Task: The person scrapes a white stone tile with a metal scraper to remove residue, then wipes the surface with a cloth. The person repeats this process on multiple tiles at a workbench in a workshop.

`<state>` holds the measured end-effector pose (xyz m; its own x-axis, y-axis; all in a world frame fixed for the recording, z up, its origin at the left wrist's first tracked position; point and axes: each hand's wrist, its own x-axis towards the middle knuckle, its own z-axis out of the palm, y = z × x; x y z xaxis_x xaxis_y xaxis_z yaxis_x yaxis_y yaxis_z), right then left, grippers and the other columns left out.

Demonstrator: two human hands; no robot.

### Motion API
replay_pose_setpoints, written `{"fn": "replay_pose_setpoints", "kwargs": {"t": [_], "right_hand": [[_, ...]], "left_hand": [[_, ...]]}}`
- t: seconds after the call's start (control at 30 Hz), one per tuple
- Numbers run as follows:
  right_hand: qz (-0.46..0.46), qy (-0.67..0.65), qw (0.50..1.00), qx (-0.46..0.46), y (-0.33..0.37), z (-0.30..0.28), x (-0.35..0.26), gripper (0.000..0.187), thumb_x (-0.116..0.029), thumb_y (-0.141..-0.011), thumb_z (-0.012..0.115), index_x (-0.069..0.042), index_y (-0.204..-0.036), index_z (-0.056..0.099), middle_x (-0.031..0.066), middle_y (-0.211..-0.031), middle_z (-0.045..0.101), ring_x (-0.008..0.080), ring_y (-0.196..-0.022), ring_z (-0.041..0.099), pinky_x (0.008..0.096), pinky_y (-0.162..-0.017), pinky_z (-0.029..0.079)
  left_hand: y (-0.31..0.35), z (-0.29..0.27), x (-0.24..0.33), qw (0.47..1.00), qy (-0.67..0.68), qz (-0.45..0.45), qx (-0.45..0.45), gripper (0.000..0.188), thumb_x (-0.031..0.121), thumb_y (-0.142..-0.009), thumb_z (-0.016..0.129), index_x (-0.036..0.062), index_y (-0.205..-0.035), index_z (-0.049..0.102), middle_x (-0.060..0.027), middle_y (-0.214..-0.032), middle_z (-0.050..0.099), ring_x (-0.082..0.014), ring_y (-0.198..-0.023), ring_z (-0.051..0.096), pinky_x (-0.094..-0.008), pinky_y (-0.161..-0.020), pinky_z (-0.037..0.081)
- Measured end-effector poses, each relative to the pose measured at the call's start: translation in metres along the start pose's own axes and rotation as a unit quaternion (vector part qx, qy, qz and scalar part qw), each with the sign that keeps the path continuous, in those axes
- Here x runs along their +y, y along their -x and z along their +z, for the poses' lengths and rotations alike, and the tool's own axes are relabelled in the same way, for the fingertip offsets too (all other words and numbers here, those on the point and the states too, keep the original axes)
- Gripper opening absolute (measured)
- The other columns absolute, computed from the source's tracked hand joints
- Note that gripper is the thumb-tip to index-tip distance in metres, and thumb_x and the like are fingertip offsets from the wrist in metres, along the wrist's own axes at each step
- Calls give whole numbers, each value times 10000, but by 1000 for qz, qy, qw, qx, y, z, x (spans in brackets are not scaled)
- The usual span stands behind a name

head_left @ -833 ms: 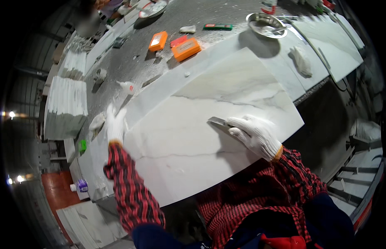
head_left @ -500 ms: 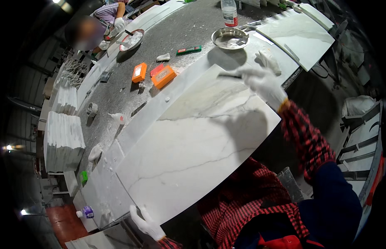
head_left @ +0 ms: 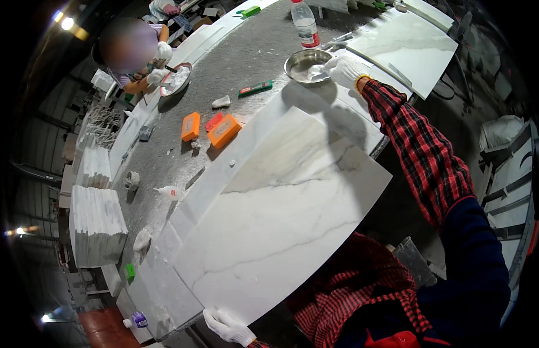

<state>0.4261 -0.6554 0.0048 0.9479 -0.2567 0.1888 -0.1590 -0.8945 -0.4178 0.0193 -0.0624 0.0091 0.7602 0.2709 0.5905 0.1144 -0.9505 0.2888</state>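
A large white marble slab (head_left: 281, 214) with grey veins lies before me on a pale ledge along the worktable. My right hand (head_left: 346, 71), in a white glove, is closed on a putty knife (head_left: 319, 76), its handle mostly hidden. The blade reaches over the rim into a steel bowl (head_left: 292, 71) holding whitish paste. My left hand (head_left: 228, 327), gloved too, rests against the slab's near left corner with its fingers stretched out.
Orange boxes (head_left: 224, 131), a green box (head_left: 255, 89) and a plastic bottle (head_left: 305, 26) stand on the dusty grey tabletop (head_left: 234, 52). Another slab (head_left: 406, 49) lies at the far right. Across the table a person works over a bowl (head_left: 178, 80); stacked tiles (head_left: 97, 223) stand left.
My right hand has moved from above the slab, away from me and slightly left, to the steel bowl with the putty knife. My left hand stays at the slab's corner.
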Motion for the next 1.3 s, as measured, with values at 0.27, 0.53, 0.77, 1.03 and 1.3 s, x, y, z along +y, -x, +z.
{"fn": "replay_pose_setpoints", "kwargs": {"t": [0.27, 0.53, 0.77, 1.03, 1.3], "right_hand": [[83, -202, 972, -84, 29, -16, -14, 393, -221, -820, 555, -152, -1152, 753, -9, -710, 578, 91, -610, 497, 296, -509, 426], [-52, 9, 998, 23, 8, -13, -13, 345, -184, -826, 525, -187, -1077, 763, 119, -1058, 739, 330, -958, 703, 438, -860, 544], [-58, 5, 998, -21, 10, -22, -33, 380, -186, -822, 533, -159, -1130, 753, 124, -1071, 740, 317, -955, 701, 405, -879, 545], [76, -296, 952, -30, 63, -43, -39, 349, -296, -908, 542, -186, -1174, 740, -3, -782, 664, 96, -671, 582, 269, -611, 460], [66, -519, 844, -117, 93, -41, -98, 331, -204, -951, 617, -21, -1215, 697, -43, -779, 578, 21, -649, 469, 186, -541, 353]], "left_hand": [[10, 4, -12, 981, -3, -194, -25, 402, 213, -1032, 507, -31, -1350, 544, -188, -1348, 569, -310, -1237, 542, -405, -1039, 438], [8, 7, -6, 978, 13, -205, -24, 407, 221, -1030, 510, -29, -1348, 545, -188, -1345, 570, -304, -1241, 538, -400, -1042, 433], [-1, 2, -9, 998, 50, 16, 31, 343, 250, -1020, 564, -43, -1175, 651, -236, -1152, 671, -388, -1067, 639, -452, -932, 529], [-2, 11, -4, 992, 32, -122, 12, 437, 333, -996, 580, -29, -1239, 614, -209, -1218, 642, -354, -1128, 608, -441, -978, 492], [-54, -12, 13, 977, 53, -204, -34, 356, 149, -997, 552, -29, -1306, 565, -176, -1295, 580, -280, -1198, 559, -393, -1043, 438]]}}
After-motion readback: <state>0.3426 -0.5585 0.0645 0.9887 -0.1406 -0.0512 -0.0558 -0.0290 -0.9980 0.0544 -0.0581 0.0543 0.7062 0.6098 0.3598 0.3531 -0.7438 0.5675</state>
